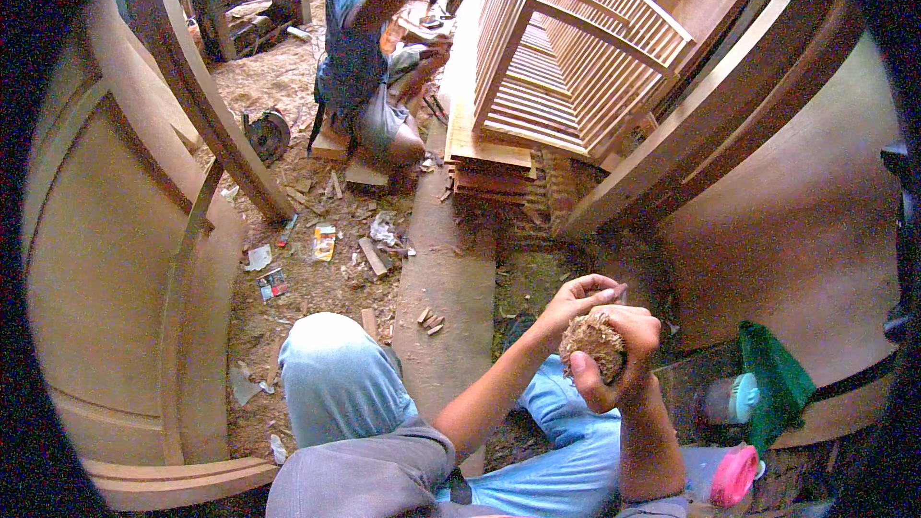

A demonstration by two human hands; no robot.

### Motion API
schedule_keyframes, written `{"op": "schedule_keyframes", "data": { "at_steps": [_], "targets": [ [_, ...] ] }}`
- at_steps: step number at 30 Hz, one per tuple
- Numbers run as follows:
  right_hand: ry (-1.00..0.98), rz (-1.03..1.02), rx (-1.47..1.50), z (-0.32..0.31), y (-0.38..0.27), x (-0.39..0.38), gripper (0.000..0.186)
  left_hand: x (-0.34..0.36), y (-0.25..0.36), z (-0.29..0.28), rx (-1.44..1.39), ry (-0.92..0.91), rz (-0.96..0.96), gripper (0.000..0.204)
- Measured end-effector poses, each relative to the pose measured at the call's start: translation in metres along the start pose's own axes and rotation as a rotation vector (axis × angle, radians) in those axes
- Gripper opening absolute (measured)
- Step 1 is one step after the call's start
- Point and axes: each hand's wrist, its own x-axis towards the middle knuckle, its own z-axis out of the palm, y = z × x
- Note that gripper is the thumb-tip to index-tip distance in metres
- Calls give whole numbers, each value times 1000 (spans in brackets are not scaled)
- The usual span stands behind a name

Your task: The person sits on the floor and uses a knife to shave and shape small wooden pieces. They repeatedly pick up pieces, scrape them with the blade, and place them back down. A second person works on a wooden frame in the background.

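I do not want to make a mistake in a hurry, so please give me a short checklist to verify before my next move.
1. Brown wad gripped in right hand: ok.
2. Left hand empty: cannot tell; its fingers are pinched beside the wad.
3. Plank bare: not ok; wood bits lie on it.
4. Co-worker apart from your hands: ok, over by the slatted frame.
5. Teal-topped container tightly closed: cannot tell.
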Motion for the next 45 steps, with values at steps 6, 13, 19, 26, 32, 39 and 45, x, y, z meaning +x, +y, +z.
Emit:
{"op": "schedule_keyframes", "data": {
  "at_steps": [6, 13, 19, 26, 32, 39, 45],
  "targets": [
    [48, 108, -22, 2, -1, 2, 31, -1, 13, -2, 55, 30, 73, 28],
    [83, 80, -48, 11, -1, 3, 31, -5, 22, -7, 18, 36, 98, 22],
    [-4, 111, -23, 11, 5, 2, 34, -9, 25, -10, 119, 25, 78, 20],
    [42, 72, -53, 15, 7, 0, 28, -8, 23, -9, 122, -11, 84, 18],
    [-43, 115, 2, 13, 10, 0, 39, -7, 19, -9, 102, -28, 26, 18],
    [95, 73, -47, 15, 8, 3, 27, -5, 15, -8, 166, -18, 51, 18],
    [38, 76, -26, 14, 7, 3, 28, -6, 17, -8, 175, -16, 64, 18]
  ]
}}
